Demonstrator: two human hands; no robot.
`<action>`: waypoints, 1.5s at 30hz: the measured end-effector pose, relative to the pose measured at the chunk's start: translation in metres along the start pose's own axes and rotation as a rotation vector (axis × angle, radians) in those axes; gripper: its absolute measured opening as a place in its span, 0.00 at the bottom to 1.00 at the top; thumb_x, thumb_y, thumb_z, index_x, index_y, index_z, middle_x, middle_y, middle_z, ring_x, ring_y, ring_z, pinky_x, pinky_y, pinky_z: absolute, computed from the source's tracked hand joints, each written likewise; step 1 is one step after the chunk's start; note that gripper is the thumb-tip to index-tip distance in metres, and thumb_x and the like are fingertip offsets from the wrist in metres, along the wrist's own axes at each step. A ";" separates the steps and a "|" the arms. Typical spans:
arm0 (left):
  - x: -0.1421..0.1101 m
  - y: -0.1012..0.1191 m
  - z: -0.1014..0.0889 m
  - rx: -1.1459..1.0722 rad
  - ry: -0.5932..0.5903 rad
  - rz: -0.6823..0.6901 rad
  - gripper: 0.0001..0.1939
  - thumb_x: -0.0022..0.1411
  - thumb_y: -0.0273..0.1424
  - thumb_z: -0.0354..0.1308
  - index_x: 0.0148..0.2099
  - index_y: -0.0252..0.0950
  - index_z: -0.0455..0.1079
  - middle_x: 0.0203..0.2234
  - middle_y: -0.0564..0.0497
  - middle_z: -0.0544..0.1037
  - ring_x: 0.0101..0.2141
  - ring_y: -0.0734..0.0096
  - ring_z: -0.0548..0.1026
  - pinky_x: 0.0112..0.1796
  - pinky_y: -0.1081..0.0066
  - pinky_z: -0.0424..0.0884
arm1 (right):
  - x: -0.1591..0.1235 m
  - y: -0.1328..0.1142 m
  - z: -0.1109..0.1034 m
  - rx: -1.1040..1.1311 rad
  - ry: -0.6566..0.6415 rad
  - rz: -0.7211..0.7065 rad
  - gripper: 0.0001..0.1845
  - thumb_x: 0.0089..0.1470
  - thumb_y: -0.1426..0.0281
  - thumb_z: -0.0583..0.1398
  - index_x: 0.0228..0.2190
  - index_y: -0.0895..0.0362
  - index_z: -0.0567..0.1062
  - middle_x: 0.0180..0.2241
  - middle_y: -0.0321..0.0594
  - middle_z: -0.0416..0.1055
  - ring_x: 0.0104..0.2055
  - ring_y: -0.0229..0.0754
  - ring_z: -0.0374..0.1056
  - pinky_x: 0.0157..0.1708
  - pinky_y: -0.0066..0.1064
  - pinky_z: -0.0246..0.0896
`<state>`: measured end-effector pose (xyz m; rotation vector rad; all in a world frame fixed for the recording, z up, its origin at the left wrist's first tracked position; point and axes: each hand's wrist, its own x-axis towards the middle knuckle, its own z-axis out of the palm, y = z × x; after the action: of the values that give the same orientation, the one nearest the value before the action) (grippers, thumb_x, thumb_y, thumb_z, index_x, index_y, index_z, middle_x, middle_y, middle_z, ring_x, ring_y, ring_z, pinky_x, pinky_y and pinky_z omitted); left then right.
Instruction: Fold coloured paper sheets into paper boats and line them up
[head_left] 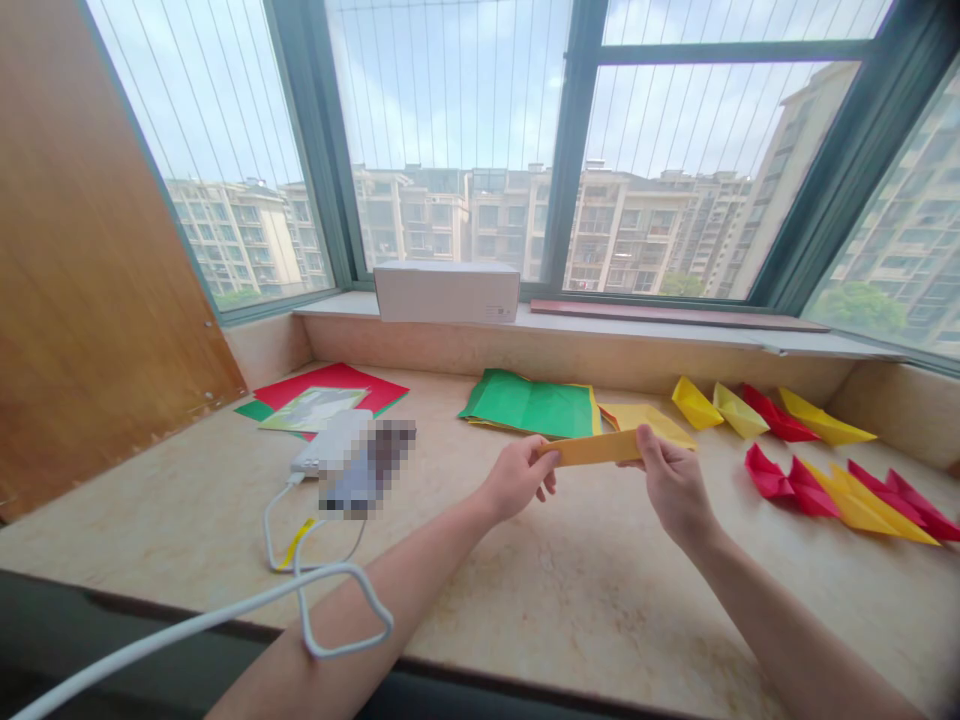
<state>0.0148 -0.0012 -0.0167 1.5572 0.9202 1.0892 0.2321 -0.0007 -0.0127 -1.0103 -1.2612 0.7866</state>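
Observation:
A narrow folded strip of orange-yellow paper [596,449] is stretched level between my two hands, above the stone counter. Its left end is pinched by my left hand [519,474], thumb on top. At the other end, my right hand [673,480] grips the strip between thumb and fingers. Just behind it lies a yellow-orange sheet [656,422], partly hidden by the strip and my right hand. Beside that sheet rests a stack of green and yellow paper [529,402].
Folded paper boats [739,408] in yellow and red stand at the right, with more folded shapes [791,482] nearer. Red paper [337,380], a white power bank [330,445] and a blurred device [367,470] lie left. A white cable [202,625] crosses my left forearm. A white box [448,292] sits on the sill.

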 end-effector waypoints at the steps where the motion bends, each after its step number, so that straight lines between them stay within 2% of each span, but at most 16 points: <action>1: 0.000 0.001 0.001 -0.025 0.027 0.005 0.14 0.61 0.41 0.55 0.36 0.34 0.66 0.17 0.56 0.70 0.18 0.75 0.69 0.17 0.78 0.66 | 0.000 0.000 0.002 0.083 -0.020 0.007 0.28 0.56 0.45 0.56 0.34 0.56 0.80 0.31 0.46 0.79 0.38 0.52 0.75 0.36 0.41 0.70; 3: -0.001 0.004 0.002 -0.077 0.093 0.008 0.14 0.62 0.41 0.55 0.35 0.34 0.64 0.18 0.56 0.69 0.18 0.76 0.69 0.17 0.78 0.65 | -0.002 0.000 0.007 0.196 -0.135 0.018 0.29 0.58 0.44 0.53 0.44 0.53 0.77 0.43 0.47 0.78 0.48 0.53 0.72 0.43 0.44 0.69; 6: -0.004 0.006 0.006 -0.137 0.120 0.013 0.16 0.62 0.44 0.55 0.34 0.34 0.64 0.21 0.54 0.71 0.20 0.77 0.69 0.18 0.78 0.65 | -0.012 -0.002 0.018 0.134 -0.394 0.035 0.29 0.59 0.46 0.54 0.54 0.50 0.70 0.53 0.46 0.72 0.58 0.51 0.65 0.53 0.45 0.63; 8: -0.007 0.005 0.011 -0.134 0.042 0.037 0.18 0.62 0.46 0.56 0.37 0.34 0.65 0.23 0.54 0.72 0.21 0.76 0.70 0.18 0.78 0.65 | -0.022 -0.003 0.029 0.070 -0.534 0.034 0.28 0.59 0.49 0.56 0.54 0.53 0.71 0.50 0.47 0.74 0.55 0.50 0.67 0.52 0.43 0.64; 10: -0.010 0.002 0.018 -0.085 -0.066 0.057 0.19 0.61 0.47 0.56 0.39 0.33 0.66 0.22 0.54 0.72 0.21 0.76 0.70 0.19 0.78 0.64 | -0.029 -0.003 0.038 0.097 -0.584 0.040 0.30 0.61 0.48 0.53 0.52 0.57 0.72 0.41 0.47 0.77 0.44 0.48 0.73 0.41 0.39 0.69; 12: -0.012 0.000 0.024 -0.032 -0.145 0.046 0.20 0.62 0.48 0.56 0.38 0.33 0.66 0.22 0.53 0.72 0.21 0.76 0.69 0.19 0.78 0.64 | -0.032 -0.002 0.042 0.107 -0.550 0.071 0.32 0.60 0.47 0.52 0.50 0.60 0.74 0.32 0.45 0.78 0.32 0.46 0.73 0.28 0.35 0.68; 14: -0.013 -0.001 0.027 -0.006 -0.196 0.031 0.20 0.62 0.47 0.55 0.38 0.32 0.67 0.22 0.52 0.73 0.21 0.77 0.70 0.20 0.78 0.64 | -0.029 -0.003 0.038 0.075 -0.439 0.072 0.31 0.59 0.47 0.54 0.45 0.61 0.77 0.27 0.44 0.77 0.27 0.45 0.72 0.24 0.34 0.65; 19: -0.011 0.002 0.020 -0.013 -0.227 0.000 0.14 0.63 0.41 0.54 0.35 0.33 0.66 0.23 0.52 0.74 0.21 0.76 0.71 0.20 0.78 0.64 | -0.012 -0.009 0.013 -0.067 -0.029 -0.056 0.29 0.59 0.48 0.55 0.34 0.61 0.79 0.27 0.46 0.77 0.31 0.47 0.73 0.33 0.35 0.67; 23: -0.014 0.006 0.018 0.050 -0.262 -0.015 0.13 0.63 0.39 0.53 0.36 0.33 0.67 0.24 0.51 0.75 0.24 0.74 0.73 0.23 0.76 0.66 | -0.010 -0.013 0.007 -0.301 0.078 -0.137 0.28 0.59 0.48 0.54 0.30 0.59 0.79 0.26 0.44 0.77 0.29 0.44 0.71 0.31 0.32 0.64; 25: -0.016 0.009 0.020 0.120 -0.211 -0.005 0.13 0.63 0.39 0.53 0.38 0.33 0.68 0.26 0.49 0.76 0.26 0.72 0.74 0.25 0.75 0.67 | -0.013 -0.013 0.009 -0.324 0.059 -0.118 0.29 0.60 0.47 0.53 0.29 0.59 0.78 0.22 0.42 0.75 0.25 0.42 0.69 0.27 0.31 0.63; 28: -0.018 0.012 0.021 0.227 -0.110 0.045 0.14 0.64 0.40 0.53 0.35 0.33 0.69 0.27 0.48 0.76 0.28 0.70 0.74 0.28 0.74 0.66 | -0.017 -0.009 0.014 -0.301 -0.083 -0.055 0.31 0.61 0.46 0.50 0.27 0.59 0.77 0.15 0.38 0.69 0.19 0.39 0.65 0.20 0.28 0.59; 32: -0.016 0.009 0.021 0.218 -0.100 0.047 0.16 0.63 0.42 0.53 0.32 0.33 0.68 0.26 0.50 0.75 0.27 0.71 0.72 0.27 0.73 0.67 | -0.022 -0.002 0.017 -0.271 -0.217 -0.041 0.36 0.62 0.45 0.45 0.25 0.59 0.76 0.14 0.39 0.69 0.18 0.39 0.66 0.19 0.27 0.59; 36: -0.013 0.003 0.020 0.163 -0.063 0.004 0.16 0.64 0.41 0.53 0.45 0.33 0.67 0.26 0.50 0.75 0.26 0.69 0.74 0.26 0.71 0.69 | -0.024 -0.003 0.019 -0.237 -0.203 -0.042 0.38 0.62 0.45 0.43 0.31 0.60 0.78 0.15 0.39 0.69 0.18 0.39 0.66 0.19 0.27 0.58; 40: -0.018 0.004 0.021 0.392 0.044 0.256 0.21 0.63 0.35 0.56 0.57 0.37 0.63 0.40 0.44 0.77 0.39 0.63 0.75 0.39 0.64 0.73 | -0.024 -0.006 0.024 -0.241 -0.168 0.089 0.40 0.61 0.43 0.43 0.33 0.62 0.79 0.13 0.36 0.65 0.14 0.37 0.60 0.15 0.26 0.53; 42: -0.021 0.008 0.023 0.484 0.009 0.375 0.21 0.63 0.33 0.57 0.58 0.39 0.64 0.48 0.43 0.74 0.47 0.60 0.73 0.46 0.60 0.71 | -0.025 -0.007 0.028 -0.227 -0.198 0.119 0.40 0.60 0.43 0.44 0.37 0.63 0.79 0.12 0.35 0.64 0.13 0.36 0.58 0.13 0.26 0.51; 45: -0.024 0.013 0.024 0.561 -0.035 0.436 0.20 0.61 0.32 0.60 0.56 0.39 0.68 0.50 0.43 0.74 0.51 0.58 0.71 0.52 0.58 0.68 | -0.028 -0.010 0.033 -0.195 -0.279 0.118 0.39 0.60 0.43 0.45 0.45 0.63 0.76 0.12 0.31 0.62 0.14 0.36 0.58 0.14 0.25 0.51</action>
<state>0.0308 -0.0333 -0.0113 2.3124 0.9333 1.1508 0.1942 -0.0246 -0.0136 -1.1693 -1.5512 0.9329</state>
